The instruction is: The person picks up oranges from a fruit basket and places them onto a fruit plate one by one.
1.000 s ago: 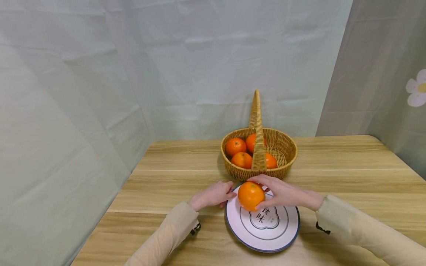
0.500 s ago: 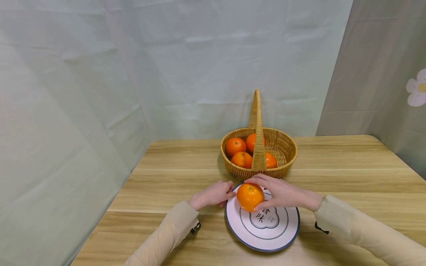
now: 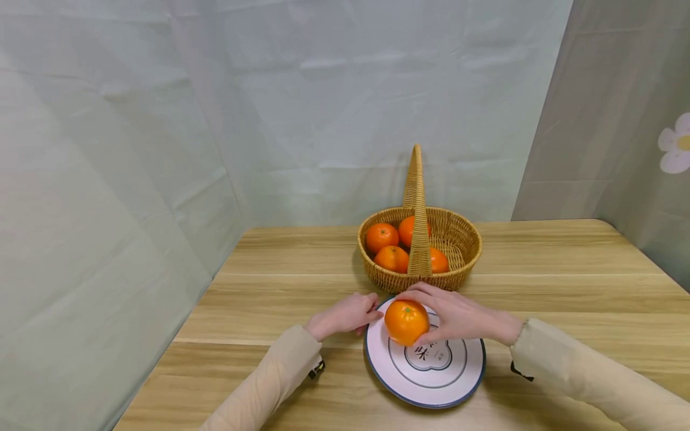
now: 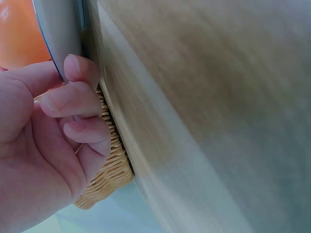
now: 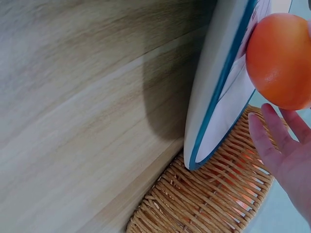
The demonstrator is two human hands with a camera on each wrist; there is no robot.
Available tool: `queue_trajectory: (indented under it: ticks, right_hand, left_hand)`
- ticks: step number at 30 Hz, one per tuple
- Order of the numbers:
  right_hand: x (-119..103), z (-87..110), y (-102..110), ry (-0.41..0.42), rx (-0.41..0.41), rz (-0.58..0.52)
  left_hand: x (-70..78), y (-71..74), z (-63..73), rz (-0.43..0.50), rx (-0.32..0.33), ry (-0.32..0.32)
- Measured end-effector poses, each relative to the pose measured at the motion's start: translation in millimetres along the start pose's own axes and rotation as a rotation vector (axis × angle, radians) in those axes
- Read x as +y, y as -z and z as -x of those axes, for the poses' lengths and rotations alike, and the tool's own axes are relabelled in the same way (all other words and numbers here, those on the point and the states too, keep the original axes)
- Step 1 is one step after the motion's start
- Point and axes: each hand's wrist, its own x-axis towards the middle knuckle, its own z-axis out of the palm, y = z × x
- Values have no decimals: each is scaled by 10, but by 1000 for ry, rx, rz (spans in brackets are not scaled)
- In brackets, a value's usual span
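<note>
On the wooden table lies a white plate (image 3: 431, 389) with a dark blue rim and printed characters in its middle. My left hand (image 3: 345, 315) pinches the plate's left rim, thumb over the edge and fingers curled below it, as the left wrist view shows. An orange (image 3: 406, 323) is over the plate's far left part. Around its right side, my right hand (image 3: 455, 314) holds it between thumb and fingers. In the right wrist view the orange (image 5: 279, 60) is close over the plate's face, and some fingers (image 5: 265, 138) spread away from it.
Just behind the plate stands a wicker basket (image 3: 458, 239) with a tall arched handle (image 3: 417, 209). Several oranges (image 3: 382, 238) lie in it, mostly on the left. Pale cloth (image 3: 323, 120) hangs behind the table (image 3: 269, 287).
The orange and my right hand have shifted very slightly towards me over the plate. My left hand, the plate and the basket have kept their places.
</note>
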Motion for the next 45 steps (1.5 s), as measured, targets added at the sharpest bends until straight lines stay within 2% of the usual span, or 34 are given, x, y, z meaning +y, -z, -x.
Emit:
queue_trajectory:
  ticks: [8,22,32,38,45]
  right_hand:
    - [-7,-25,-7,-11,-4,-38]
    - [5,0,-18,-14,23,-2]
    - [-12,36,62,-22,95,26]
    - [30,75,132,52,192,-1]
    - [92,96,223,198,299,-50]
  left_hand:
    - [-8,-5,-1,-3,3,3]
    - [2,-2,4,-7,16,-25]
    - [-3,-8,-6,-8,10,-14]
    - [-6,-11,-6,-5,15,-12]
    - [-1,-6,9,-12,9,-9]
